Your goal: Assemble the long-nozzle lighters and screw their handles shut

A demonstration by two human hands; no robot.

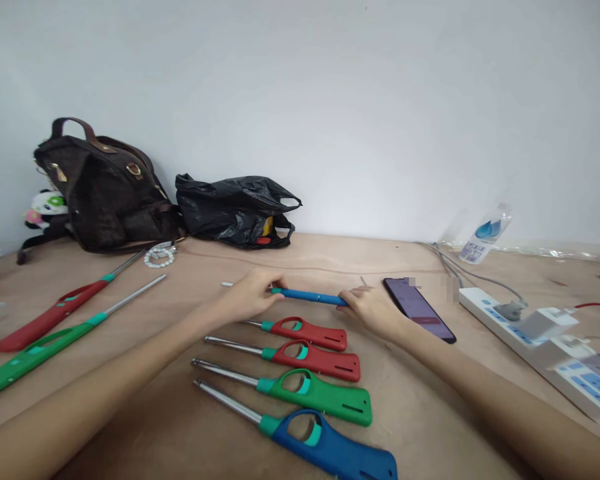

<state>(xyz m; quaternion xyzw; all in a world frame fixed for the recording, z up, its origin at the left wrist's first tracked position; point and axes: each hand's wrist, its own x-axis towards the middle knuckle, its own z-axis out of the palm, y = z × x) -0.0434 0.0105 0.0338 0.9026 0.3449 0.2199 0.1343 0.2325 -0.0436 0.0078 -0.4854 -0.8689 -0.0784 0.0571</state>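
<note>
Both hands grip a blue gas lighter (pixel 313 296), seen edge-on above the table. My left hand (pixel 254 293) is closed around its turquoise collar, with the metal tip poking out to the left. At the handle's right end, the fingers of my right hand (pixel 369 308) pinch the blue body. Below it lie more lighters, side by side with their nozzles pointing left: a red lighter (pixel 313 333), a second red lighter (pixel 325 361), a green lighter (pixel 330 398) and a blue lighter (pixel 345 447) at the front.
To the left lie a long red lighter (pixel 55 320) and a long green lighter (pixel 45 353). A dark backpack (pixel 115 193), black plastic bag (pixel 225 210) and bead bracelet (pixel 159 255) sit behind. On the right are a phone (pixel 417 310), bottle (pixel 487 233) and power strip (pixel 495 325).
</note>
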